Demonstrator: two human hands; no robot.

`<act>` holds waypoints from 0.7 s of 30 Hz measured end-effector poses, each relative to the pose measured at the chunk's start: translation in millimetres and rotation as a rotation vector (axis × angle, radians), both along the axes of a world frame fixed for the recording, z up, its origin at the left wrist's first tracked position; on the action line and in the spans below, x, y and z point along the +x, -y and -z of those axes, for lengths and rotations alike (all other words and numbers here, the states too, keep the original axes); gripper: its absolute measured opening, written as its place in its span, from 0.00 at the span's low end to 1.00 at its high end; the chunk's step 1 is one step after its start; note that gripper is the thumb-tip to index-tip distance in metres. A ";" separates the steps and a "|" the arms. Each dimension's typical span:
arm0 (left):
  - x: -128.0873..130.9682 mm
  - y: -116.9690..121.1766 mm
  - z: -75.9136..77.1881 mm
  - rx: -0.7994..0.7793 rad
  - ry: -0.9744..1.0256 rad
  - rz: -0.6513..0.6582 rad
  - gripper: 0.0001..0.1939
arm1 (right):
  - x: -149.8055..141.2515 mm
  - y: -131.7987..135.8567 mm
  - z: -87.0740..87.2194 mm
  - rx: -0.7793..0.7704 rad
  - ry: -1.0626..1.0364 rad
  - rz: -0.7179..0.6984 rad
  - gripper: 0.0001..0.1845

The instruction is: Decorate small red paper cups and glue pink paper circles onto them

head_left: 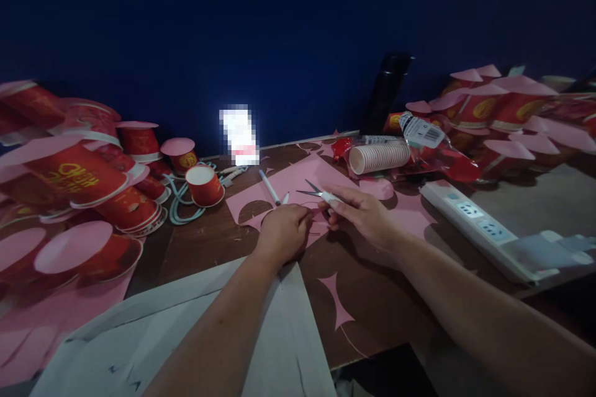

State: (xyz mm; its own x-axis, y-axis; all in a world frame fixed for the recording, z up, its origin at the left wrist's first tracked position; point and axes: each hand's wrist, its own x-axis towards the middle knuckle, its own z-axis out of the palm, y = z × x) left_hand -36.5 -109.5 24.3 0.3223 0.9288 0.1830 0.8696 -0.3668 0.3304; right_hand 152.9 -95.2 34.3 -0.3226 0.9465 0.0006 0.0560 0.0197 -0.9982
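My right hand is closed around small scissors, their blades parted and pointing left above pink paper. My left hand is curled over the near edge of the pink paper, its fingers closed and partly hidden. Rounded cut-outs show in that sheet. A pen lies on the paper just beyond my left hand. To the left stands a red paper cup with a white inside. A pink scrap with curved edges lies on the brown table in front of my right forearm.
Red cups with pink paper discs crowd the left; similar cups fill the right. Nested cups lie behind my right hand. A power strip, a dark bottle, a lit, blurred-out screen and white board surround the work.
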 end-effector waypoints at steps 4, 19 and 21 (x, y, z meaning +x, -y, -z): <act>1.7 -5.7 -2.8 -0.072 0.052 -0.098 0.13 | 4.9 2.2 -8.2 -0.038 0.003 0.094 0.23; 5.0 -9.0 -1.9 -0.111 0.090 -0.153 0.13 | -0.3 0.6 6.4 0.254 0.277 0.192 0.19; 4.6 -9.7 -1.0 -0.107 0.095 -0.144 0.13 | -1.7 1.1 5.4 0.272 0.303 0.169 0.17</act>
